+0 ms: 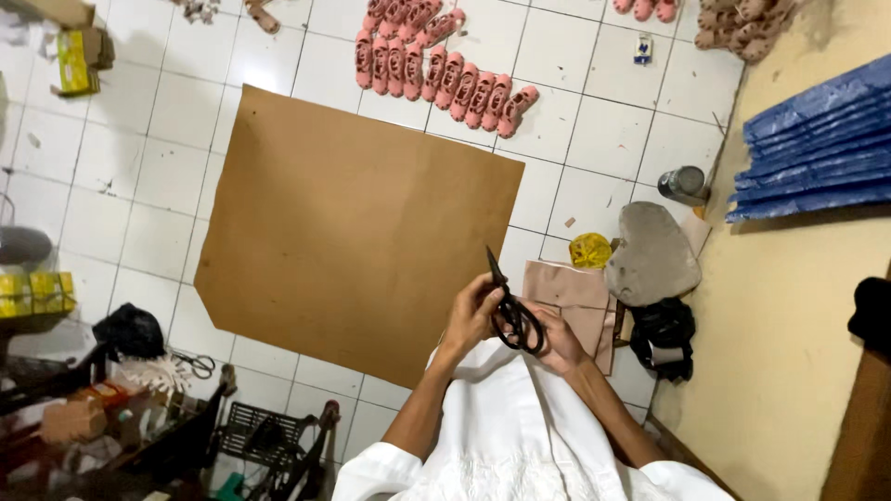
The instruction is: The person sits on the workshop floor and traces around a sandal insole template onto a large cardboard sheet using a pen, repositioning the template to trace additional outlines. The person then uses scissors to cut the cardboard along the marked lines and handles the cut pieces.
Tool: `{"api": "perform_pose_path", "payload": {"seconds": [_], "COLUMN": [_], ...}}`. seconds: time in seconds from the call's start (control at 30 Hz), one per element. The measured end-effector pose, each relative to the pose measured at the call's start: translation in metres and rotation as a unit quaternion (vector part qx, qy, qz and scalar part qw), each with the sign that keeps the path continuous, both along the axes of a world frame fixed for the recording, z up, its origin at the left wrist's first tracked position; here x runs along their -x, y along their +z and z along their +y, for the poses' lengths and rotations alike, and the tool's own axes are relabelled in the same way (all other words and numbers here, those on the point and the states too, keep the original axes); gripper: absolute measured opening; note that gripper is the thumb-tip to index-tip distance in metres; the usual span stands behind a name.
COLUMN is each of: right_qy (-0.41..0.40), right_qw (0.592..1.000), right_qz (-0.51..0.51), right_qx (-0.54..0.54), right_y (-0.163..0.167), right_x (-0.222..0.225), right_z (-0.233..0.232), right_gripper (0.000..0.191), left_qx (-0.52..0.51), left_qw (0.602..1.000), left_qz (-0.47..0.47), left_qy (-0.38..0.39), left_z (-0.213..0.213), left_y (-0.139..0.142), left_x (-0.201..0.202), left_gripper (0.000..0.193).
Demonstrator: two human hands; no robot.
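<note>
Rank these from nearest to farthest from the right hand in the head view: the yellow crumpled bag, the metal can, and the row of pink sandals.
From the right hand:
1. Yellow crumpled bag, just above the hand, beside the grey stone-like slab.
2. Metal can, farther up and right, by the wall.
3. Row of pink sandals, at the top of the floor, beyond the brown sheet.

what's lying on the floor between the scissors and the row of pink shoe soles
In the head view, the big brown paper sheet covers most of the stretch between the black scissors and the pink soles; past its far edge, only bare white tiled floor.
</note>
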State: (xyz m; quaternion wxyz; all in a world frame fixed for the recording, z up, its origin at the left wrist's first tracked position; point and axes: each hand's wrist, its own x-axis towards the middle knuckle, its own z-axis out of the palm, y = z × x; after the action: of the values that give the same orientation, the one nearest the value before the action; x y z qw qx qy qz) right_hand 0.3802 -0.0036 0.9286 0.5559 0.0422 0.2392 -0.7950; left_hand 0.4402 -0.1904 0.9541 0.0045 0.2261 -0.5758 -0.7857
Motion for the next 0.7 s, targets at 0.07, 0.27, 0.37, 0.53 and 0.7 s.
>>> {"api": "perform_pose_path", "payload": {"seconds": [0.07, 0.27, 0.37, 0.53, 0.7], "right_qy": [0.057, 0.143, 0.137, 0.130, 0.048], "right_qw": [0.996, 0.978, 0.969, 0.954, 0.961], "right_qz": [0.022, 0.087, 0.101, 0.145, 0.172], "right_qx": [-0.060, -0.124, -0.177, -0.228, -0.209], "right_y": [0.017, 0.040, 0.043, 0.038, 0.022], "right_x": [0.003, -0.039, -0.063, -0.072, -0.070], "right_z": [-0.020, -0.070, -0.077, -0.070, -0.061], "right_gripper": [0.054, 0.054, 0.056, 0.060, 0.062], "left_qx": [0.003, 0.000, -0.025, -0.019, 0.016], "left_qw": [0.999, 0.993, 0.995, 1.000, 0.996], "left_qz": [0.019, -0.042, -0.043, -0.021, -0.087], "left_qy": [0.050, 0.113, 0.087, 0.004, -0.007], "left_z": [-0.012, -0.045, -0.056, -0.066, -0.053], "left_y": [-0.005, -0.014, -0.012, -0.008, -0.008], "left_x": [-0.022, -0.088, -0.102, -0.099, -0.068], "left_gripper": [0.026, 0.033, 0.035, 0.036, 0.027]}}
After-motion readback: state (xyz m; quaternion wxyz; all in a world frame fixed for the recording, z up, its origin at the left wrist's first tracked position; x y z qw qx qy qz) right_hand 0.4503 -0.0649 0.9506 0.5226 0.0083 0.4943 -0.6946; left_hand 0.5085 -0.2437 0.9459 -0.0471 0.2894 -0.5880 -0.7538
